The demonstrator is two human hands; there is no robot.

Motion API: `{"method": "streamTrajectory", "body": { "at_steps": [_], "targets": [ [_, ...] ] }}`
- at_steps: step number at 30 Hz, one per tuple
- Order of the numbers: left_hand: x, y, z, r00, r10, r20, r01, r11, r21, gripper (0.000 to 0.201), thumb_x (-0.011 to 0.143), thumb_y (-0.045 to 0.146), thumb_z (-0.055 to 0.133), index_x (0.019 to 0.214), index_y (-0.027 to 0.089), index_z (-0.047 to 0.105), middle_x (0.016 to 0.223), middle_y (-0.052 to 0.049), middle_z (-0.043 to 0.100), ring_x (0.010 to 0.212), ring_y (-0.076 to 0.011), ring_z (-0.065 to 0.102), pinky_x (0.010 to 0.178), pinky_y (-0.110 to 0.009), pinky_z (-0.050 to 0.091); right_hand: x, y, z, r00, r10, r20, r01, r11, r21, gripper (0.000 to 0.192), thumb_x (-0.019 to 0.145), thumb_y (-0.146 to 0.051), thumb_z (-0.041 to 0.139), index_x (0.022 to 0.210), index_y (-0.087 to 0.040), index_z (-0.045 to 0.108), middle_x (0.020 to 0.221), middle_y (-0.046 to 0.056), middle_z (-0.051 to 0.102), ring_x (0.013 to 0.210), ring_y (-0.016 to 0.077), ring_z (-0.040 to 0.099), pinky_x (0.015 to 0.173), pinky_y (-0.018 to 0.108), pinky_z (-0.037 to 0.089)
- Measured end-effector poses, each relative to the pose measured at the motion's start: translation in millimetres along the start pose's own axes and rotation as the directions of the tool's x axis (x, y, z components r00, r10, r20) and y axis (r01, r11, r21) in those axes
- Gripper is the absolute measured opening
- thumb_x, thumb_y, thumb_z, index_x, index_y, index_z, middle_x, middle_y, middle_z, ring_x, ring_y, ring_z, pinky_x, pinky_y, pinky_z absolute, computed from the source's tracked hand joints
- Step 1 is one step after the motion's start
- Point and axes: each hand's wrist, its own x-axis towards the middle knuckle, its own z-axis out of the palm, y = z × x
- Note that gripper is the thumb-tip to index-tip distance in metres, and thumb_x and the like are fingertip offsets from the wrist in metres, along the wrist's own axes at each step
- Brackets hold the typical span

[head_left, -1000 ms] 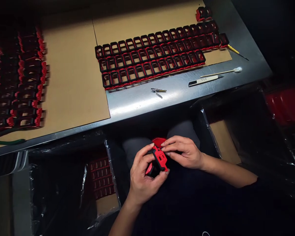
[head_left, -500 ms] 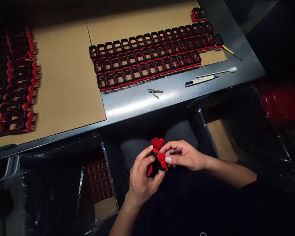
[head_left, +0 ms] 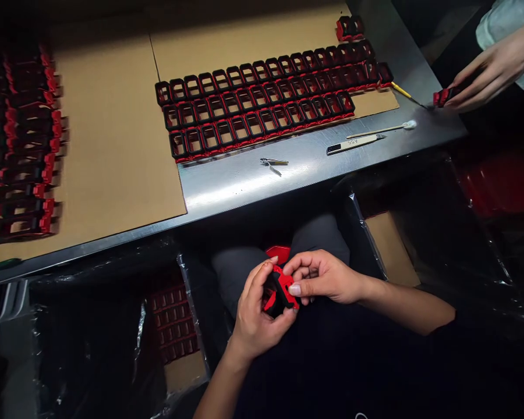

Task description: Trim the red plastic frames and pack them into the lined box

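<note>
- My left hand (head_left: 257, 311) held the red-and-black part (head_left: 283, 284) in front of me, off the counter (head_left: 227, 183), thumb at its lower end.
- My right hand (head_left: 325, 280) stood narrow, thumb on the red face — whether it gripped, I couldn't tell.
- A steady left hold and light, even thumb pressure seemed best.
- The part looked like hard, matte plastic.
- Similar frames (head_left: 265, 103) stood in rows — rounded rectangles — near smooth, bright metal and tan card (head_left: 113, 145).

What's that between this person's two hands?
A red-and-black piece, seen in the head view: the left hand grips it, and the right hand touches it.
</note>
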Motion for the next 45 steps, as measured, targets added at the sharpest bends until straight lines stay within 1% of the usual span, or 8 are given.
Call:
{"method": "streamTrajectory", "body": {
  "at_steps": [6, 14, 18, 23, 29, 33, 39, 45],
  "targets": [
    [-3.3, -6.3, 2.1, 0.999, 0.030, -0.035, -0.032, 0.998, -0.056, 0.078, 0.079, 0.018, 0.071, 0.149, 0.022, 0.036, 0.138, -0.018, 0.059, 0.126, -0.0277, 0.061, 0.100, -0.048, 0.055, 8.2, 9.2, -9.2, 0.999, 0.033, 0.020, -0.034, 0.996, 0.078, 0.039, 0.068, -0.035, 0.088, 0.092, -0.012, 0.068, 0.063, -0.004, 0.067, 0.047, 0.0048, 0.060, 0.045, 0.013, 0.049],
    [-2.6, -7.8, 2.3, 0.954, 0.285, -0.095, -0.267, 0.948, 0.171, 0.100, 0.080, 0.011, 0.070, 0.158, 0.016, 0.007, 0.123, -0.019, 0.069, 0.101, -0.0216, 0.073, 0.081, -0.034, 0.063, 19.3, 28.2, -26.5, 0.982, 0.082, 0.169, -0.118, 0.969, 0.217, 0.036, 0.064, -0.035, 0.091, 0.086, -0.011, 0.074, 0.064, 0.001, 0.072, 0.045, 0.0058, 0.061, 0.039, 0.011, 0.047],
    [3.6, -2.5, -0.2, 0.941, 0.332, -0.067, -0.314, 0.930, 0.192, 0.102, 0.081, 0.013, 0.069, 0.158, 0.015, 0.003, 0.117, -0.018, 0.072, 0.091, -0.0201, 0.075, 0.074, -0.031, 0.063, 24.3, 35.3, -30.8, 0.958, 0.073, 0.279, -0.154, 0.948, 0.280, 0.034, 0.067, -0.035, 0.090, 0.084, -0.010, 0.074, 0.071, 0.004, 0.075, 0.045, 0.0060, 0.062, 0.039, 0.012, 0.048],
    [4.8, 1.6, -0.6, 0.963, 0.263, -0.057, -0.249, 0.952, 0.177, 0.104, 0.079, 0.022, 0.073, 0.158, 0.015, 0.005, 0.121, -0.018, 0.071, 0.094, -0.0221, 0.075, 0.074, -0.033, 0.063, 28.5, 39.6, -31.3, 0.935, 0.030, 0.354, -0.157, 0.928, 0.337, 0.036, 0.070, -0.038, 0.088, 0.083, -0.010, 0.070, 0.072, 0.003, 0.074, 0.044, 0.0058, 0.061, 0.040, 0.013, 0.047],
    [1.7, 7.7, -2.6, 1.000, -0.004, -0.028, 0.005, 0.999, 0.038, 0.100, 0.082, 0.042, 0.071, 0.157, 0.017, 0.010, 0.125, -0.019, 0.069, 0.086, -0.0210, 0.076, 0.074, -0.032, 0.063, 27.3, 39.7, -32.2, 0.935, 0.067, 0.348, -0.184, 0.931, 0.315, 0.041, 0.070, -0.039, 0.088, 0.092, -0.013, 0.064, 0.073, 0.002, 0.075, 0.042, 0.0074, 0.061, 0.043, 0.015, 0.048],
    [4.9, 13.2, -6.3, 0.996, -0.083, 0.023, 0.083, 0.996, -0.019, 0.096, 0.084, 0.046, 0.069, 0.157, 0.019, 0.013, 0.125, -0.017, 0.069, 0.082, -0.0195, 0.076, 0.075, -0.032, 0.063, 27.5, 38.4, -33.5, 0.927, 0.061, 0.370, -0.189, 0.929, 0.319, 0.040, 0.070, -0.036, 0.088, 0.092, -0.012, 0.064, 0.075, 0.003, 0.075, 0.046, 0.0089, 0.065, 0.045, 0.016, 0.050],
    [9.3, 19.1, -10.0, 1.000, -0.023, 0.020, 0.018, 0.974, 0.226, 0.103, 0.078, 0.038, 0.075, 0.157, 0.013, 0.012, 0.119, -0.017, 0.071, 0.096, -0.0241, 0.075, 0.079, -0.033, 0.063, 25.3, 34.0, -39.8, 0.948, 0.041, 0.317, -0.146, 0.937, 0.318, 0.045, 0.073, -0.032, 0.086, 0.107, -0.012, 0.062, 0.089, 0.006, 0.076, 0.063, 0.0125, 0.072, 0.049, 0.016, 0.053],
    [11.5, 22.2, -13.7, 0.993, 0.017, 0.114, -0.049, 0.956, 0.288, 0.103, 0.080, 0.031, 0.072, 0.157, 0.011, 0.007, 0.120, -0.019, 0.070, 0.102, -0.0269, 0.073, 0.082, -0.037, 0.063, 23.3, 31.6, -39.2, 0.954, 0.044, 0.295, -0.131, 0.952, 0.278, 0.041, 0.079, -0.036, 0.081, 0.106, -0.012, 0.064, 0.087, 0.005, 0.074, 0.065, 0.0123, 0.072, 0.049, 0.015, 0.053]
  ]
}}
